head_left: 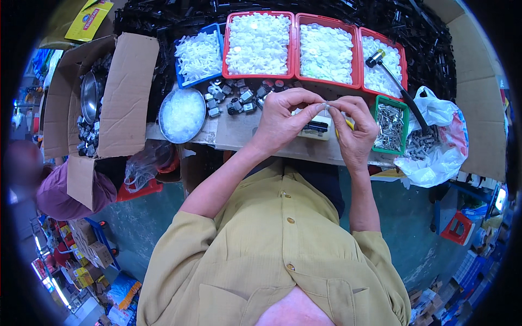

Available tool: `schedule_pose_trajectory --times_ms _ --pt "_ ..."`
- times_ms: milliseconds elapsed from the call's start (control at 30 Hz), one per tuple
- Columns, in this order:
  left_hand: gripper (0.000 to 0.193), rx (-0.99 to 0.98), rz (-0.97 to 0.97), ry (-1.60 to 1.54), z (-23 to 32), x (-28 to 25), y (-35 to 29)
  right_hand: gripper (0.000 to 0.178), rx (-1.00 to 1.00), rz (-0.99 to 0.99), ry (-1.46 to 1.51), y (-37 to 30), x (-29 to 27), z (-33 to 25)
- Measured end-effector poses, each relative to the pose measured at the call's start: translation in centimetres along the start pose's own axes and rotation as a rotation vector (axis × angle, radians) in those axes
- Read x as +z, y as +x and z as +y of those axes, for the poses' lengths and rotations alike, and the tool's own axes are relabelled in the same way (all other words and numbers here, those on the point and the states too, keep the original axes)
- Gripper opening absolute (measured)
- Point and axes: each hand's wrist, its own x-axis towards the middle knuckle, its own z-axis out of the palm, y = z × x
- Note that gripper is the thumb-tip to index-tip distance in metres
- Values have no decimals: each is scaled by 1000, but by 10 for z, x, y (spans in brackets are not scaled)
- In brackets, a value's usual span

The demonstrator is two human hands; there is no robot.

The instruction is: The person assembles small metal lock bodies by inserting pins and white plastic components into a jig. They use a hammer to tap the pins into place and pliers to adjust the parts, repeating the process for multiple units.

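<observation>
My left hand [283,119] and my right hand [353,127] meet above the worktable, fingertips pinched together on a small thin metal part [326,107]. A yellow bit shows under my right fingers. Just below the hands sits a small cream block with a black piece on it [316,128]. Small dark-and-silver motor-like parts [239,98] lie scattered to the left of my left hand. A green tray of metal pins [390,126] stands right of my right hand.
Red trays of white plastic parts [260,43] [326,51] [383,65], a blue tray [198,57] and a round metal bowl [182,115] line the back. A hammer [394,81] lies across the right tray. An open cardboard box [109,92] stands left, a white plastic bag [437,144] right.
</observation>
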Motion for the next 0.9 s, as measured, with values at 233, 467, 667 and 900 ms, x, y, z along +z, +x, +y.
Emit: schedule_pose_trajectory --times_ms 233,467,667,900 --pt "23 30 -11 50 0 -5 -9 11 -117 8 -78 -3 3 -2" --pt "33 220 -6 377 -14 -25 -18 15 -161 -72 -64 -11 17 -1" --pt "34 351 112 665 -23 -34 -37 17 -168 -177 -133 -21 31 18" --pt "30 472 58 907 -40 -28 -67 16 -201 -256 -209 -28 38 35"
